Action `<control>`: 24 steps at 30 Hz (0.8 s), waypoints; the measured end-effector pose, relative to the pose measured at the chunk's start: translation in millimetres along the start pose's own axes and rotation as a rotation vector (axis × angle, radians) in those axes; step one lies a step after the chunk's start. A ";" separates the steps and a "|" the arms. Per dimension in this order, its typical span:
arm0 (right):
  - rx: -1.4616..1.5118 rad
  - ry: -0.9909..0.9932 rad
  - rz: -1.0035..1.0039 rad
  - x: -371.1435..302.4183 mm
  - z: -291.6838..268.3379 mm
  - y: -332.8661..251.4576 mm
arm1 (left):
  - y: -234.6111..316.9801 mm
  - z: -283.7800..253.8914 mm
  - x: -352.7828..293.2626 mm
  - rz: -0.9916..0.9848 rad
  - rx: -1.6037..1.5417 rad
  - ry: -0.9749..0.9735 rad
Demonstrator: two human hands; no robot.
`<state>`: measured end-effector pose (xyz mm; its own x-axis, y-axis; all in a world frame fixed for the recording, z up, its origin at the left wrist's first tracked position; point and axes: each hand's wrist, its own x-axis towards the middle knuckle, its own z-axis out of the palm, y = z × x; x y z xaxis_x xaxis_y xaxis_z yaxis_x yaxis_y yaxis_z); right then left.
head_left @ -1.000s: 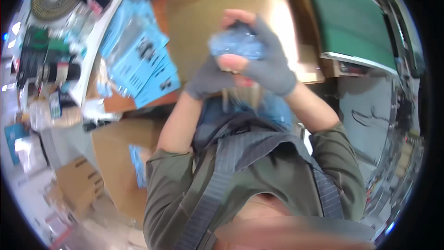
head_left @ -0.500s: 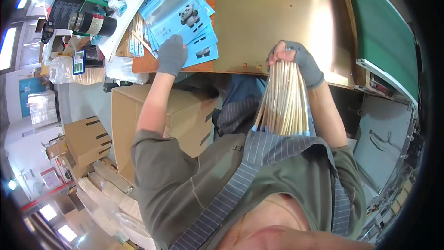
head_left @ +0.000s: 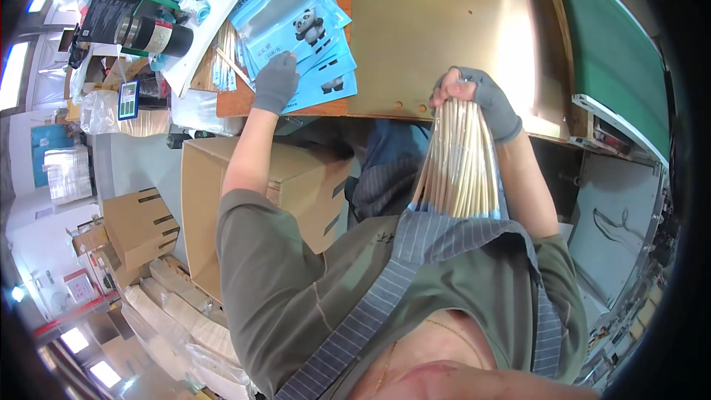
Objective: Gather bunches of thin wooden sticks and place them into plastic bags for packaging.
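My right hand [head_left: 474, 100], in a grey fingerless glove, is closed around the top of a bundle of wooden chopsticks [head_left: 463, 163] in clear plastic. The bundle stands upright against my apron, fanning out downward, with blue at its lower end. On the table to the left, my left hand [head_left: 278, 83], gloved alike, rests on a pile of blue and clear plastic bags [head_left: 307, 55] printed with a panda. Its fingers are curled against the upper bag, their tips partly hidden. Beside that hand lie loose wrapped chopsticks [head_left: 225, 59].
A brass-coloured metal sheet [head_left: 429, 37] covers the table ahead, with a green panel [head_left: 611, 52] to its right. A dark thermos [head_left: 159, 35] lies at the left on a white surface [head_left: 194, 59]. Below the table stands a large cardboard box [head_left: 204, 200].
My left hand has shifted slightly up and left over the plastic bags. My right hand keeps its hold on the chopsticks. The whole view has moved slightly.
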<state>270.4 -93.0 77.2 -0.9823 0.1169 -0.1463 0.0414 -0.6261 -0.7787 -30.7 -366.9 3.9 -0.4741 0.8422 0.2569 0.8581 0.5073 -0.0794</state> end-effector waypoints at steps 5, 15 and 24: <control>-0.026 0.029 0.022 -4.5 1.4 -3.2 | -13.3 -17.2 16.3 -0.284 -0.303 0.030; -0.147 -0.099 0.043 -0.4 12.0 -9.9 | 118.7 6.0 59.7 -0.281 -0.648 0.113; 0.073 0.136 0.161 1.7 -43.6 23.5 | 247.3 -2.8 40.6 -0.276 -0.801 0.134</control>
<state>277.7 -73.9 32.1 -0.9300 0.1109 -0.3503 0.1777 -0.6987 -0.6930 162.8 -207.9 -2.7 -0.7026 0.6531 0.2825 0.6196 0.3663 0.6942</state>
